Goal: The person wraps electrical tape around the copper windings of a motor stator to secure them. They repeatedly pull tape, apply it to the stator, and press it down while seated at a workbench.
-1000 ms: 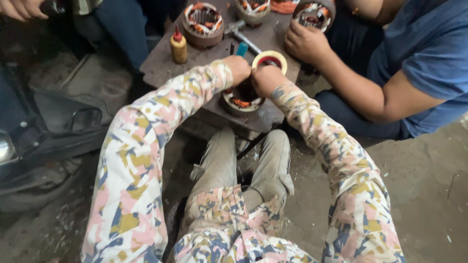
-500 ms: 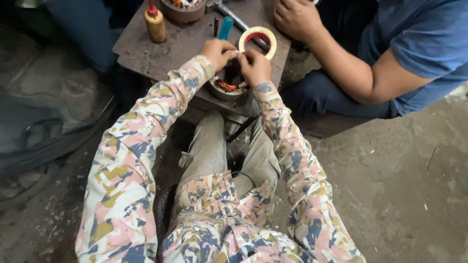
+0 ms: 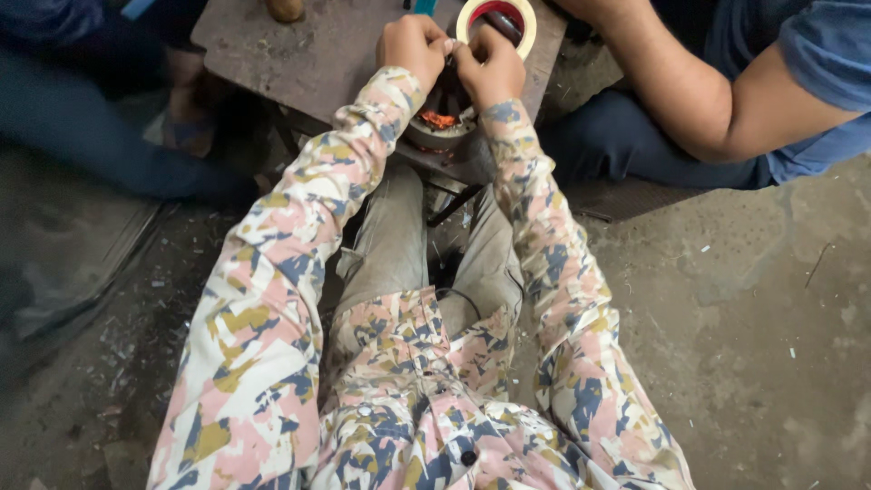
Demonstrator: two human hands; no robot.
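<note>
My left hand [image 3: 413,45] and my right hand [image 3: 492,71] meet fingertip to fingertip over a round motor stator [image 3: 437,125] with orange-copper windings. It sits at the near edge of a low, dark metal table [image 3: 299,54]. Both hands are curled, pinching at the stator's top; what lies between the fingertips is hidden. A cream roll of tape [image 3: 526,27] with a red core lies on the table just behind my right hand. My patterned sleeves reach up from the bottom of the view.
A co-worker in a blue shirt sits at the right, a bare forearm [image 3: 689,86] stretched toward the table's far side. Another person's dark trouser leg [image 3: 82,136] is at the left. My knees are under the table; the dirty concrete floor [image 3: 744,318] lies all around.
The view has dipped, so the table and my hands now sit at the top edge; the glue bottle and other stators have left the view. Both hands stay on the same stator.
</note>
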